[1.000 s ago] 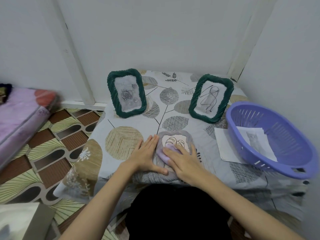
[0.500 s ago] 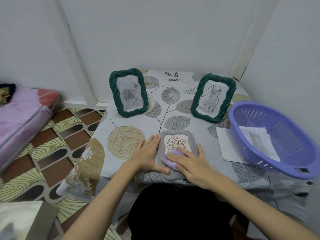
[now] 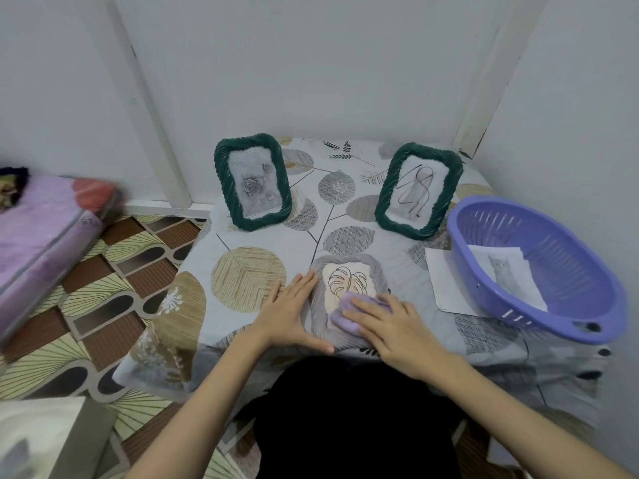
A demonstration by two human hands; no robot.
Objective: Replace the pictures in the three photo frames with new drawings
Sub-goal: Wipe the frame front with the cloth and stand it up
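A grey frame (image 3: 375,271) lies flat near the table's front edge with a leaf drawing (image 3: 347,281) in it. My left hand (image 3: 290,312) rests flat against the frame's left side, thumb along its lower edge. My right hand (image 3: 390,323) presses a small purple cloth (image 3: 345,314) on the frame's lower part. Two green frames stand upright further back: the left one (image 3: 252,181) shows a rose picture, the right one (image 3: 418,190) a line drawing.
A purple plastic basket (image 3: 553,326) at the table's right holds a sheet with a grey cat picture (image 3: 505,271). Another white sheet (image 3: 449,285) lies half under the basket. Walls close in behind and to the right. A pink mattress (image 3: 38,233) lies on the floor left.
My right hand has slid the purple cloth down toward the frame's lower edge, uncovering more of the leaf drawing. My left hand has stayed against the frame.
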